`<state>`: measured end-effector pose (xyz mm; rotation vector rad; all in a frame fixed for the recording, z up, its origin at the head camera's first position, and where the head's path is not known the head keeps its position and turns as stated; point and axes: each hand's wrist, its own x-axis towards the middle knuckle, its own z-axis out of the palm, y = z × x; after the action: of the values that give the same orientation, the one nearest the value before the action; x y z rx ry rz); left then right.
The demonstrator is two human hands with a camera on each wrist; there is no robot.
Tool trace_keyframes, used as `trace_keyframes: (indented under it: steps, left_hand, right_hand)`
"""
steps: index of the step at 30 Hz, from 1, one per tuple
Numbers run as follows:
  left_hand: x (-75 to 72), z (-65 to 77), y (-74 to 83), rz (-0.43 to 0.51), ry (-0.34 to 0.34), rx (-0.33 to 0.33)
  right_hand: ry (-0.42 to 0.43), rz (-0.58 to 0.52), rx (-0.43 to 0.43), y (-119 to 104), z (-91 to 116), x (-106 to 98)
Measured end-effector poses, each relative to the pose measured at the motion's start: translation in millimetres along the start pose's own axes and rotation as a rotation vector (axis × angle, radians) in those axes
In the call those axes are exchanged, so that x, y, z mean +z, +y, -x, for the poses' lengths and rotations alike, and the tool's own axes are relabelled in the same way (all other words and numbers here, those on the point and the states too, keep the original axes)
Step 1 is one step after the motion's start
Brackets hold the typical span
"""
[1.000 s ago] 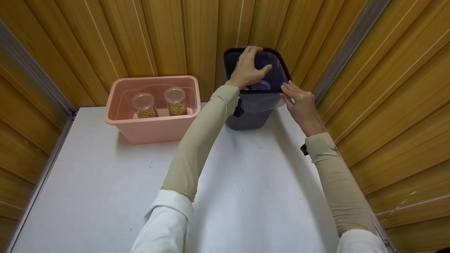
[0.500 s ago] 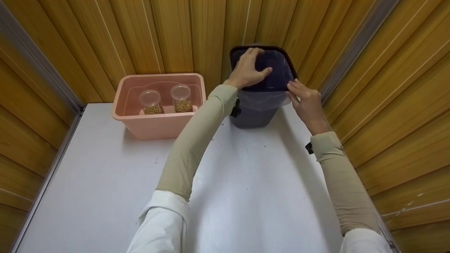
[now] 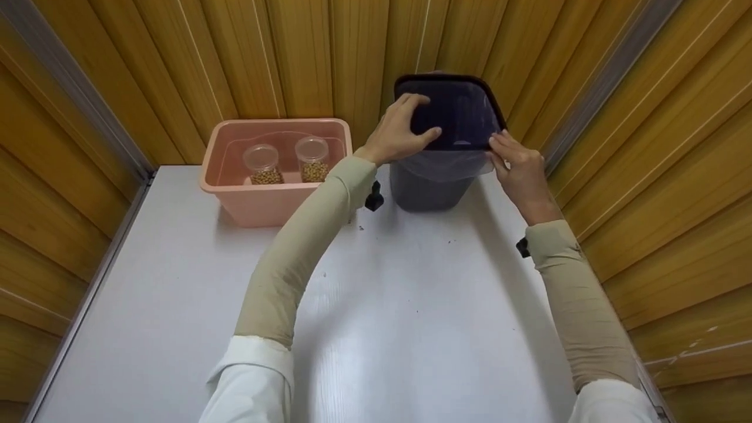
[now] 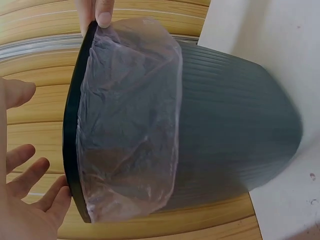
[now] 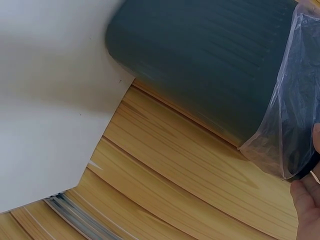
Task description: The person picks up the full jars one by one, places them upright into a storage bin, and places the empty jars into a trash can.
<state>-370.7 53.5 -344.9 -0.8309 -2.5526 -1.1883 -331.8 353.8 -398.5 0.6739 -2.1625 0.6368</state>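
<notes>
A dark trash bin [image 3: 429, 194] stands at the back right, with a thin clear bag [image 3: 443, 165] lining it and folded down over its rim. My left hand [image 3: 395, 134] hovers at the left side of the bin's mouth, fingers spread. In the left wrist view, the lower fingers of that left hand [image 4: 32, 205] touch or nearly touch the dark rim, and nothing is held. My right hand [image 3: 517, 167] pinches the rim and bag at the front right corner, thumb outside. The right wrist view shows only part of the right hand [image 5: 306, 200]. The bin's inside is mostly dark.
Left of the bin, a pink tub [image 3: 252, 205] holds two clear jars [image 3: 262, 165] partly filled with yellowish beans. Both stand on a white table [image 3: 376, 329]. Wood-look panel walls [image 3: 305, 59] close in the back and sides.
My left hand has drawn left, away from the bin's back rim. My right hand keeps its pinch at the corner. The whole scene has shifted right in the head view.
</notes>
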Motion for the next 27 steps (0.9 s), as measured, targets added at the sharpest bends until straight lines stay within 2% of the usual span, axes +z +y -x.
trace_keyframes:
  steps: [4,12,18,27]
  left_hand:
    - [-5.3,9.9,-2.1,-0.023,-0.008,0.001]
    - [-17.8,38.1,-4.7,-0.065,-0.001,0.079]
    - [-26.9,65.3,-9.1,-0.075,-0.015,0.081]
    - [-38.7,97.9,-23.3,-0.2,0.006,0.066]
  right_hand:
    - [-0.025,0.009,0.011,2.1,0.4,0.1]
    - [-0.101,0.008,0.065,0.5,1.9,-3.3]
    - [-0.145,-0.012,0.092,0.0,6.5,-9.0]
    - [-0.178,-0.019,0.157,-3.6,23.0,-14.2]
